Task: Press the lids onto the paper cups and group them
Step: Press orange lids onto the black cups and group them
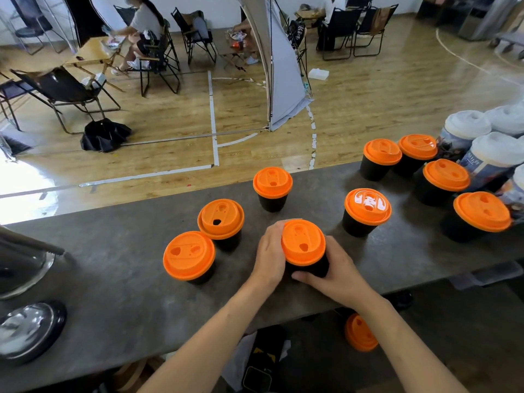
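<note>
Both hands wrap one black paper cup with an orange lid (302, 241) near the middle of the grey counter (119, 302). My left hand (269, 253) holds its left side and my right hand (337, 270) holds its right side and base. Two lidded cups stand to the left, one at the front (188, 255) and one behind it (221, 218) whose lid sits tilted. Another lidded cup (272, 182) stands behind my hands, and one (367, 207) to the right. Several more lidded cups (446, 175) are grouped at the far right.
Tall white-lidded printed cups (465, 131) stand at the counter's right end. Shiny metal containers (27, 330) sit at the left end. A loose orange lid (360, 333) lies below the counter's near edge. Beyond the counter are wooden floor, folding chairs and a seated person.
</note>
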